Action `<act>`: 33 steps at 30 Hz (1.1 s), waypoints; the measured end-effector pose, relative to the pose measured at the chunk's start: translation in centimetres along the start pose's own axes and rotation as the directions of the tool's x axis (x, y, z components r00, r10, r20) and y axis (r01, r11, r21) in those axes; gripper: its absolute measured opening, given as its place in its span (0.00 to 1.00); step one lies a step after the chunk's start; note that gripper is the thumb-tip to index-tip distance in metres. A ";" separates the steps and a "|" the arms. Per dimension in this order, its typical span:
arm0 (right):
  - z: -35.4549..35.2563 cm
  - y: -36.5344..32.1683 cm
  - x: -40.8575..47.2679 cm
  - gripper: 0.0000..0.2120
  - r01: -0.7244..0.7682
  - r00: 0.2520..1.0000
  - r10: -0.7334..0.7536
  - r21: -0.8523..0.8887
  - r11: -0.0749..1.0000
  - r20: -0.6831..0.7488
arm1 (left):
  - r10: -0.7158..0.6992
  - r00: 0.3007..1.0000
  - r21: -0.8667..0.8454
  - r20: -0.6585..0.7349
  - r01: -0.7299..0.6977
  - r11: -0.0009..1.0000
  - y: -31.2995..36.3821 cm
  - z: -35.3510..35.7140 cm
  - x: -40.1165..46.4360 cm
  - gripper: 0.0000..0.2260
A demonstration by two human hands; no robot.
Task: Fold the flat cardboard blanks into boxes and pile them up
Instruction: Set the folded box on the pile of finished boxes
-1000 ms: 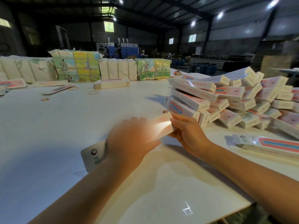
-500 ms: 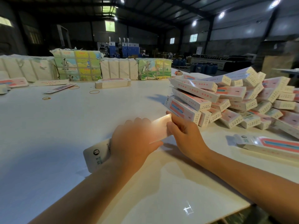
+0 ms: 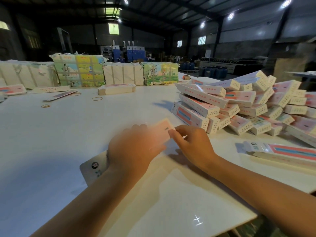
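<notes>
While our left hand (image 3: 135,149) grips the box (image 3: 95,165) low over the table (image 3: 59,134), our right hand (image 3: 191,144) pinches its far end flap; the pile (image 3: 239,106) sits just right.

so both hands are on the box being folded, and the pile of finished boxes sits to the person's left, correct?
Not quite. The head view shows the pile of finished boxes on the person's right, not left. The rest holds: the left hand and right hand are both on the box being folded.
</notes>
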State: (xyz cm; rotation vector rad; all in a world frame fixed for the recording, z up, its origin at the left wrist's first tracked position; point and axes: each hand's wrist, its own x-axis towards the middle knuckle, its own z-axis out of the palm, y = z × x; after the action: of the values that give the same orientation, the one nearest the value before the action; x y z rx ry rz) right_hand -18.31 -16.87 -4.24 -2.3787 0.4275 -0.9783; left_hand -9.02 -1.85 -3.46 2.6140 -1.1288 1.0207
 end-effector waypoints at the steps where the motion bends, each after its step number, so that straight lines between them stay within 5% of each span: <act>1: 0.1 -0.2 -0.1 0.14 0.034 0.999 -0.034 -0.078 0.996 -0.003 | 0.002 1.000 0.019 0.017 -0.003 1.000 0.2 -0.3 0.0 0.32; 10: 0.5 -0.8 -0.2 0.12 0.062 0.998 -0.063 0.010 0.998 0.016 | -0.005 1.000 -0.076 0.030 0.008 0.997 -0.7 0.2 0.4 0.30; 15: -0.2 -0.4 -0.2 0.33 0.311 0.930 -0.299 -0.021 0.950 0.215 | 0.078 0.988 -0.031 0.134 -0.075 0.997 -2.2 0.2 0.3 0.36; 18: 0.0 0.1 0.1 0.35 0.468 0.847 -0.414 -0.098 0.878 0.332 | 0.145 0.983 -0.161 0.116 -0.125 0.979 -2.0 -0.1 0.1 0.41; 21: -0.2 0.5 0.3 0.31 0.510 0.835 -0.447 -0.147 0.847 0.320 | 0.240 0.965 -0.237 -0.102 -0.258 0.937 -1.7 0.2 -0.1 0.38; 26: -3.1 1.2 2.6 0.26 0.362 0.931 -0.364 -0.178 0.915 0.023 | 0.270 0.870 -0.228 -0.413 -0.386 0.894 0.2 0.7 -0.4 0.21; 29: -7.4 1.9 7.2 0.21 0.176 0.944 -0.183 -0.050 0.983 -0.275 | 0.385 0.840 -0.276 -0.382 -0.501 0.821 1.5 1.8 -0.6 0.20; 33: -14.9 4.7 14.5 0.14 -0.079 0.854 0.072 0.009 0.997 -0.516 | 0.407 0.851 -0.364 -0.332 -0.514 0.777 1.8 2.9 -0.4 0.23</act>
State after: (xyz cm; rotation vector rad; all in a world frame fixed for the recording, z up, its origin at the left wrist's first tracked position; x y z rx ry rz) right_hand -19.43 -32.66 10.00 -2.0623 0.7179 -1.5830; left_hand -8.86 -3.98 -6.22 1.8405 -1.7514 0.9650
